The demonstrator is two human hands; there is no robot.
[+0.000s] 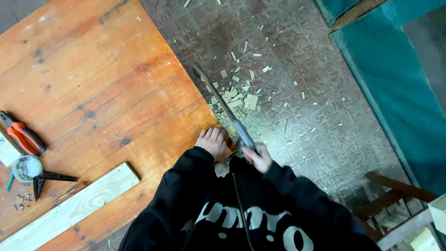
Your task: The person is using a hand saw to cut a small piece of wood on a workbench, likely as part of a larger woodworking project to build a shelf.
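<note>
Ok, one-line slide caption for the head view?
Right hand works a handsaw along the wooden table edge; left hand presses down beside it, offcuts littering the floor.

- Left hand (pixel 211 141) on tabletop (pixel 93 79) near corner; right hand (pixel 258 158) w/ saw (pixel 223 104) just off right edge.
- Plank (pixel 69 209) along near edge; pliers (pixel 21 135), screw tin (pixel 26 167) at left edge.
- Wood scraps (pixel 241 95) on floor (pixel 320 111), right of table.

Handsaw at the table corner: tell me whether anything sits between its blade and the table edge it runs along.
Nothing visible does. The handsaw, gripped by the right hand, runs along the orange table edge, while the left hand rests on the tabletop beside it. Wood offcuts lie on the floor beyond.
</note>
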